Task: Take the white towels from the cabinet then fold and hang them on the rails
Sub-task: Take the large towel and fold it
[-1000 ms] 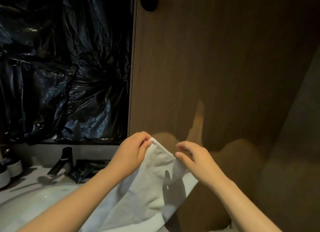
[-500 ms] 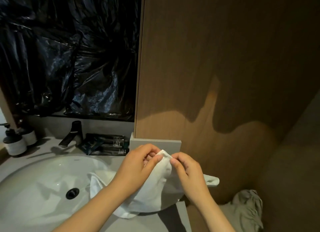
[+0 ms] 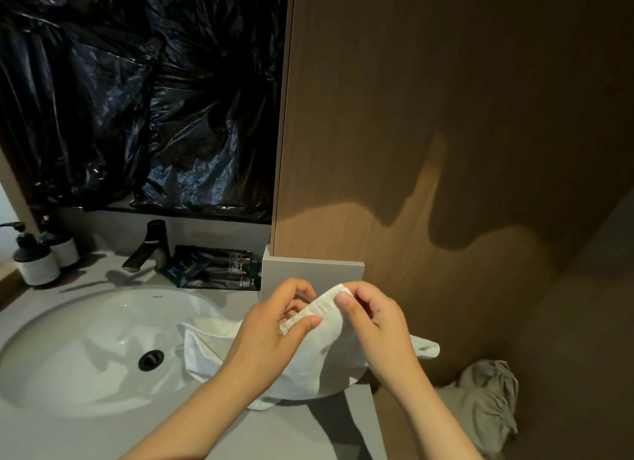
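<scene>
white towel [image 3: 329,353], black plastic sheet [image 3: 144,92], white basin [image 3: 68,373]

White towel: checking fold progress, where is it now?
Head view, lower centre: the left hand and right hand pinch the white towel by its top edge; it drapes over the rim of the sink.

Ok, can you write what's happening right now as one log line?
step: folding | left hand: pinches towel edge | right hand: pinches towel corner | towel: lower part on sink
</scene>
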